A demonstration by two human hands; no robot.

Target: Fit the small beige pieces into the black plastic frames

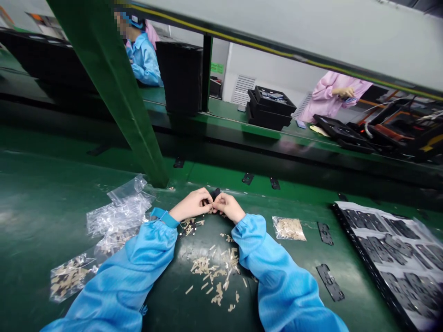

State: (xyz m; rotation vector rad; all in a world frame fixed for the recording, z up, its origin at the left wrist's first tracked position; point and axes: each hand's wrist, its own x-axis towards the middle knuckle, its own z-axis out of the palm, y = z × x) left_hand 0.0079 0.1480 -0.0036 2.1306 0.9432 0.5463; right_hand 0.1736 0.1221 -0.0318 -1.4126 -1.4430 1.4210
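Observation:
My left hand (194, 203) and my right hand (228, 205) meet over the green bench, fingertips pinched together. Between them a small black plastic part (215, 192) shows, mostly hidden behind the fingers; my left fingers close on it. What my right fingertips pinch is too small to make out. Beneath my left wrist lies a little heap of dark and tan pieces (189, 227). Between my forearms, many small tan strips (211, 269) are scattered. To the right of my right hand rests a clear bag of tan pieces (290, 228).
Clear plastic bags (119, 214) pile up on the left, beside a bag of tan and dark pieces (71, 278). Flat black parts (330, 282) lie at right, near a black tray (368, 272) holding several more. A green post (114, 97) rises ahead; co-workers sit beyond.

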